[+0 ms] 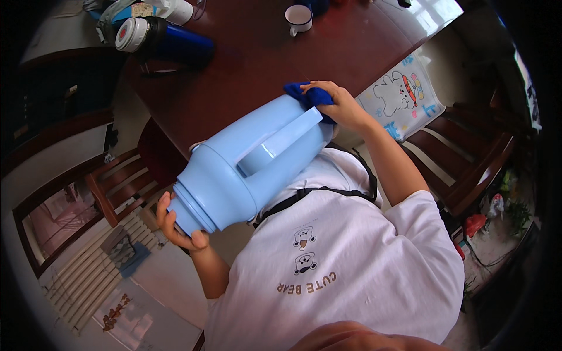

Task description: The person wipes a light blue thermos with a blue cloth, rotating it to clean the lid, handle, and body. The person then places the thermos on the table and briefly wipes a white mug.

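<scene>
A large light-blue vacuum flask [272, 153] lies tilted across my front, its narrow cap end at the lower left and its base at the upper right. Around that cap end [193, 210] curl the fingers of my left hand [182, 226]. My right hand [336, 105] grips a dark blue cloth [318, 97] and presses it to the flask near the base, beside the top of the handle [292, 134]. The flask's underside is hidden, and it may rest on my lap or the table edge; I cannot tell which.
On the dark red wooden table [246, 57] a blue flask with a white cap [175, 41] stands at the upper left, and a white mug [299, 19] at the top. Wooden chairs [456, 153] [120, 184] are on both sides, one near a printed cloth [401, 96].
</scene>
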